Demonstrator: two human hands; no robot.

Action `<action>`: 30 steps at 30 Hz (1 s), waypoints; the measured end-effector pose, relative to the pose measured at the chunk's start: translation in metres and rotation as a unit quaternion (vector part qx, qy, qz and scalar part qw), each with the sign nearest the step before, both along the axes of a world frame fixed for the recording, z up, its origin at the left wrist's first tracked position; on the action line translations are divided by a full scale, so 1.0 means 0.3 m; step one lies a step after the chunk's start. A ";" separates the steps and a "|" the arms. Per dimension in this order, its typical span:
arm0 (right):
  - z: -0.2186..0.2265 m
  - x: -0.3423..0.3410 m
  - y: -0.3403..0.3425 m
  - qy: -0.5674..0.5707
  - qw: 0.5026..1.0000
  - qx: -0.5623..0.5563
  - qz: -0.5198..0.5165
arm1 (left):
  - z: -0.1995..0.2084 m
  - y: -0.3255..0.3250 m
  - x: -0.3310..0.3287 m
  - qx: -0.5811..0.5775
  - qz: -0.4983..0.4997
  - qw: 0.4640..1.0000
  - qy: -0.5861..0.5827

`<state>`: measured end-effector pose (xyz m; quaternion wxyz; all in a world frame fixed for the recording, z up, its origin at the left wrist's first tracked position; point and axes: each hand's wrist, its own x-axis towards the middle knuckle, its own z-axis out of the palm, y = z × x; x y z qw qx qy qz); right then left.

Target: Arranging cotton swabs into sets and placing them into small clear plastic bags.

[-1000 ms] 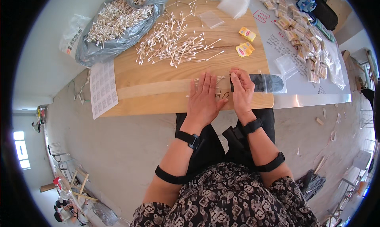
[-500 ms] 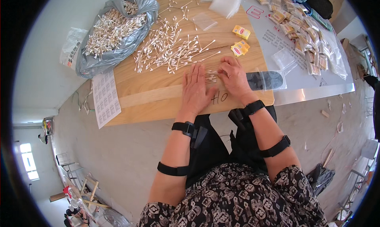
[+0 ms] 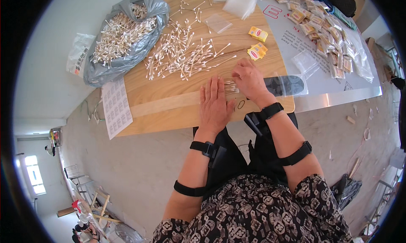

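My left hand (image 3: 214,105) lies flat on the wooden table with its fingers stretched forward. A small row of cotton swabs (image 3: 231,87) lies between my two hands, its left end next to my left fingertips. My right hand (image 3: 251,82) is at the right end of this row. Its fingers are curled together, and what they may pinch is hidden. Beyond my hands spreads a loose heap of white-tipped cotton swabs (image 3: 177,52). Yellow printed cards (image 3: 256,51) lie beyond my right hand, with a small yellow stack (image 3: 258,34) behind them.
A grey plastic bag (image 3: 95,71) full of swabs stands at the table's far left. Clear bags (image 3: 240,4) lie at the back. Many filled packets (image 3: 325,29) cover the grey sheet at right. A dark rounded strip (image 3: 285,85) sits beside my right wrist; a printed sheet (image 3: 116,109) overhangs the left edge.
My left hand has drawn back slightly toward me, showing more of the swab row's near side. My right hand stays at the row's right end, its fingers still curled.
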<state>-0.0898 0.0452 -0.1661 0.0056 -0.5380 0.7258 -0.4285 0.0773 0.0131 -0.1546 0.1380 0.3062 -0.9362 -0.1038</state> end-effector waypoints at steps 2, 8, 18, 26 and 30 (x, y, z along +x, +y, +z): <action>0.015 0.008 0.014 -0.035 0.997 0.023 0.064 | 0.009 -0.002 -0.003 -0.011 -0.019 1.000 -0.014; -0.024 0.015 0.042 -0.338 0.936 -0.095 0.023 | 0.003 -0.045 -0.077 -0.020 -0.010 0.998 -0.052; -0.032 0.023 0.050 -0.395 0.910 -0.129 -0.006 | 0.024 -0.078 0.106 0.025 0.080 0.990 0.110; -0.058 0.043 0.019 -0.353 0.925 -0.143 0.001 | 0.022 -0.056 0.005 0.013 0.062 0.994 0.088; -0.041 0.037 0.029 -0.357 0.924 -0.141 0.001 | 0.017 -0.063 -0.063 -0.056 0.031 0.995 0.076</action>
